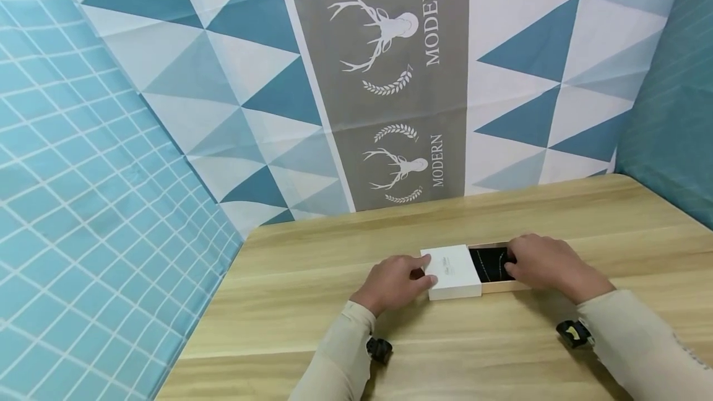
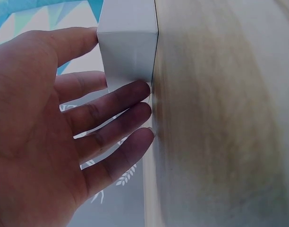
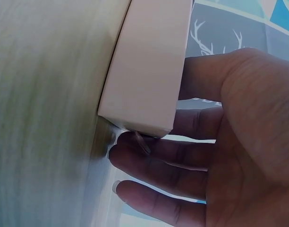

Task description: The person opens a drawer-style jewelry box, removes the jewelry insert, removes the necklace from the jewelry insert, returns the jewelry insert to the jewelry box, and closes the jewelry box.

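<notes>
A white sliding box sleeve (image 1: 452,268) with small lettering lies on the wooden table, its pinkish-tan drawer (image 1: 497,288) partly out on the right. Inside the drawer is a black insert (image 1: 491,272) with a thin chain (image 1: 482,265) on it. My left hand (image 1: 391,282) holds the sleeve's left end between thumb and fingers; the other fingers spread below in the left wrist view. With thumb and fingers, my right hand (image 1: 548,266) grips the drawer's right end, covering part of it. A small ribbon tab (image 3: 143,143) sticks out from the drawer's end beside the fingers.
The wood-grain table (image 1: 289,308) meets a patterned backdrop (image 1: 401,98) behind the box. A blue grid-patterned cloth (image 1: 95,203) stands at the left, and a teal cloth (image 1: 674,122) at the right. Both wrists wear small black cameras.
</notes>
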A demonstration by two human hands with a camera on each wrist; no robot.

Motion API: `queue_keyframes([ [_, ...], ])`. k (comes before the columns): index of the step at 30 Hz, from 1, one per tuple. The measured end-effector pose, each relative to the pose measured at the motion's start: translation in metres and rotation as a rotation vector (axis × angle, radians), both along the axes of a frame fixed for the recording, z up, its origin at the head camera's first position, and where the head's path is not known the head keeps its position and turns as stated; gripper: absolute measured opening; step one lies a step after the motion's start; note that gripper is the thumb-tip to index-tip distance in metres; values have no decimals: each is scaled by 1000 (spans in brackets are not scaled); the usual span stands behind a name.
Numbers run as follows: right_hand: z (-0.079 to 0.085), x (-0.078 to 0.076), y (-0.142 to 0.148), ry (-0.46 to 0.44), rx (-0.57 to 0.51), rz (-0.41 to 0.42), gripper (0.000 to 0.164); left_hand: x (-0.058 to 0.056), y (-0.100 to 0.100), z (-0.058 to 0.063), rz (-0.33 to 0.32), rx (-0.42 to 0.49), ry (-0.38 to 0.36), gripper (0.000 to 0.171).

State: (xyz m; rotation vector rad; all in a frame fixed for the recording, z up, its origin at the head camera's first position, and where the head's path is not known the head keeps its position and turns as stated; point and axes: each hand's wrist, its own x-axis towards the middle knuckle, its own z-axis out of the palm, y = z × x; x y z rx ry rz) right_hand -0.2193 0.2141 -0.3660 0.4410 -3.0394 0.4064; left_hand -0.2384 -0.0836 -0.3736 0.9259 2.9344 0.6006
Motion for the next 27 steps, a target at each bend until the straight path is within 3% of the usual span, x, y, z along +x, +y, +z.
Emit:
queue_keyframes([
  [27, 0, -3, -6, 7, -7, -10, 33, -3, 1, 0, 5, -8, -18, 49],
])
